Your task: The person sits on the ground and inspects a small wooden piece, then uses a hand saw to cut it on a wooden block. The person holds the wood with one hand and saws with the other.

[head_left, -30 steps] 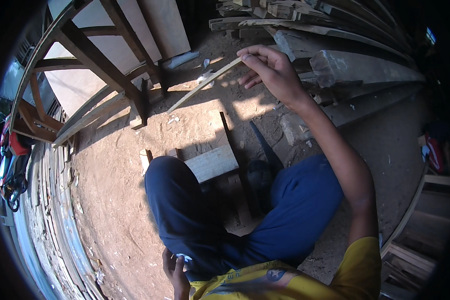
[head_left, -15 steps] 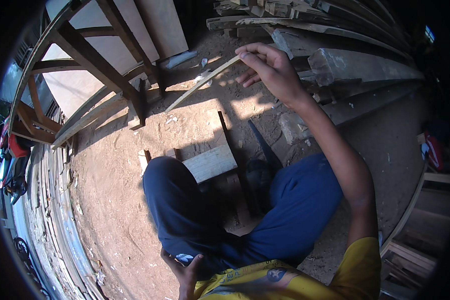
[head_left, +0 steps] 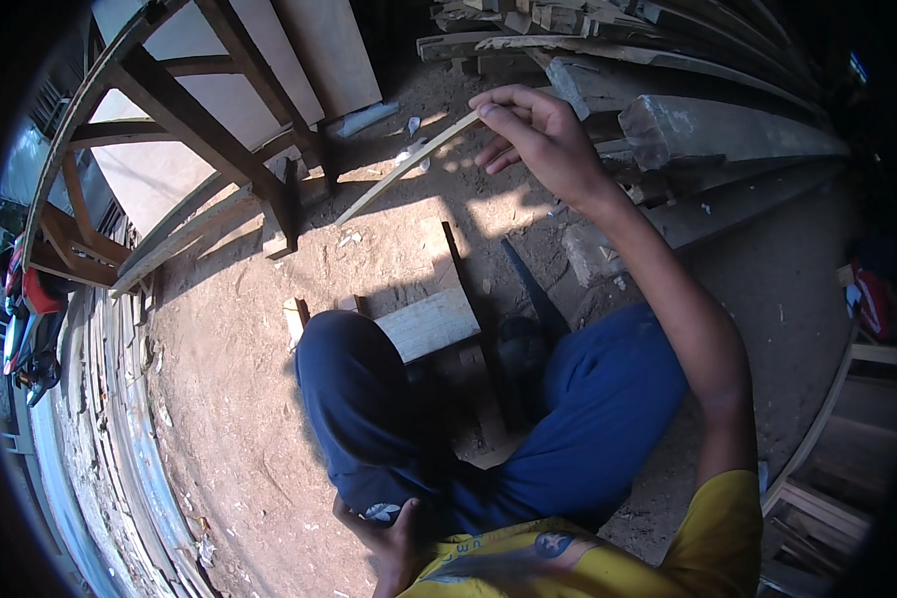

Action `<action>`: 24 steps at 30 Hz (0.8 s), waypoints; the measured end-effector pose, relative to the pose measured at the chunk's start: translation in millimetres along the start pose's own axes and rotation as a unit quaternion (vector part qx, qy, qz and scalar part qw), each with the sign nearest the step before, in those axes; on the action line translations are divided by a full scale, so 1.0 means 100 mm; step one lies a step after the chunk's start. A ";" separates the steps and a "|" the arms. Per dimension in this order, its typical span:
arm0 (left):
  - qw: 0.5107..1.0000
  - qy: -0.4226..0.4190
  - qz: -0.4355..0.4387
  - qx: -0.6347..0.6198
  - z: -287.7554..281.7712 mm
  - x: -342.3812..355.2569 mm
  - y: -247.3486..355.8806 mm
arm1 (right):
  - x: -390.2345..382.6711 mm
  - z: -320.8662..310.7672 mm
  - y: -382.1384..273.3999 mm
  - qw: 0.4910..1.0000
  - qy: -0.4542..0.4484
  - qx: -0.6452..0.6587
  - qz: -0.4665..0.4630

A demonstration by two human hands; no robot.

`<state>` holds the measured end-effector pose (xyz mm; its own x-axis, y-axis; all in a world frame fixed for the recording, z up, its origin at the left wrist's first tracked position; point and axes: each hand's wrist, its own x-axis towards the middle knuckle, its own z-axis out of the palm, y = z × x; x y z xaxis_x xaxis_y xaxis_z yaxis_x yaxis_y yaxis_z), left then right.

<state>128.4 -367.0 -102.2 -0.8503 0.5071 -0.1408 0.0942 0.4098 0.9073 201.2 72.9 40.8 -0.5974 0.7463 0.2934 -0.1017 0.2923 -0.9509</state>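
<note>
A thin pale wooden strip (head_left: 404, 171) slants down and leftward from my right hand (head_left: 533, 135), which pinches its upper end between thumb and fingers. Below it on the sandy ground lies a low wooden assembly with a pale board (head_left: 424, 324). Beside that, a long dark tapered object (head_left: 528, 279) points toward my dark shoe (head_left: 523, 339). My left hand (head_left: 389, 538) is low at the bottom, thumb and forefinger apart against my blue trouser leg (head_left: 349, 399), its other fingers partly hidden.
A dark wooden frame (head_left: 184, 120) stands at upper left before pale panels (head_left: 299, 50). Timber and heavy beams (head_left: 708, 135) are piled at upper right. Long planks (head_left: 120, 429) line the left, near a red-and-black vehicle (head_left: 40, 294). More wooden pieces (head_left: 832, 458) lie at right.
My left hand has shifted slightly rightward along the trouser leg, its thumb and forefinger spreading from a more curled shape. My right hand and the strip are almost unchanged.
</note>
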 end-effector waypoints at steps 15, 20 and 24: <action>0.990 -0.047 0.113 0.063 -0.43 0.22 -0.16 | -0.01 -0.07 -0.05 1.000 0.012 -0.014 0.002; 0.994 -0.013 -0.001 -0.106 -0.47 0.38 -0.38 | -0.03 -0.04 -0.11 1.000 0.013 0.021 0.006; 0.990 0.043 -0.030 -0.131 -0.40 0.51 -0.31 | -0.03 -0.09 -0.12 0.999 0.013 0.035 0.021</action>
<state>61.6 -384.4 -121.9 -0.8926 0.4161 -0.1734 -0.0861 0.2203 0.9716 211.1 72.2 52.2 -0.5815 0.7723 0.2556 -0.1335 0.2193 -0.9665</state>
